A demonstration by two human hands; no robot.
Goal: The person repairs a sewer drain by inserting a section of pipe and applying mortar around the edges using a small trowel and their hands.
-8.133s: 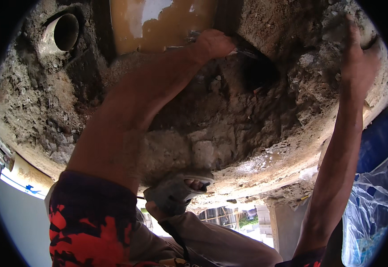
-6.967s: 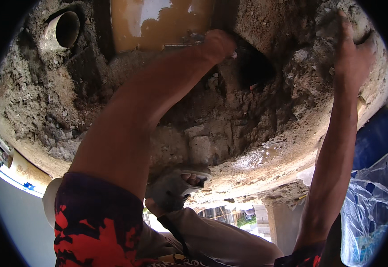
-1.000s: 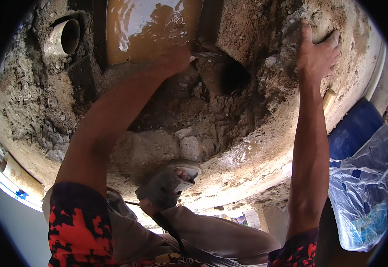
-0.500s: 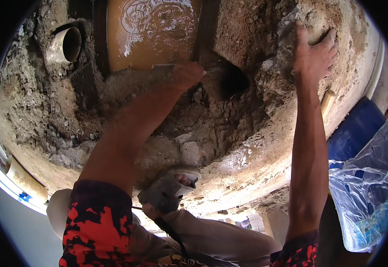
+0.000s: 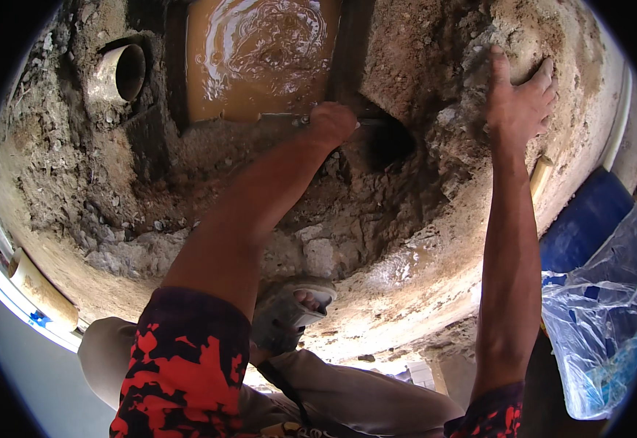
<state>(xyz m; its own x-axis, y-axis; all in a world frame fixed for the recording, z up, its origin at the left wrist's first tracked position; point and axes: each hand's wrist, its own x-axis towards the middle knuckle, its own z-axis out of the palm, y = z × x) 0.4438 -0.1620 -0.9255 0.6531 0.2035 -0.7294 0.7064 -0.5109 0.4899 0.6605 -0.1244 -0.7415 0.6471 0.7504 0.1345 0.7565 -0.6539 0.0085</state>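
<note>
My left hand (image 5: 333, 123) is closed in a fist at the near edge of a rectangular pit of muddy brown water (image 5: 260, 73). A thin, straight, pale-edged strip shows on both sides of the fist; its kind is too unclear to tell. Just right of that hand is a dark hole (image 5: 391, 142) in the soil. Farther right, my right hand (image 5: 521, 109) lies with fingers spread on the rough, crumbly rim (image 5: 512, 33) of the dug area, its arm nearly straight.
An open pipe end (image 5: 123, 74) sticks out of the soil at the left. A short pale stick (image 5: 541, 177), a blue drum (image 5: 588, 219) and a clear plastic bag (image 5: 603, 314) lie at the right. My sandalled foot (image 5: 293, 310) is near the rim; pipes (image 5: 41, 290) lie far left.
My left fist has shifted slightly right along the pit edge, with the thin strip still at it. The right hand stays on the rim. Ripples in the water have changed shape.
</note>
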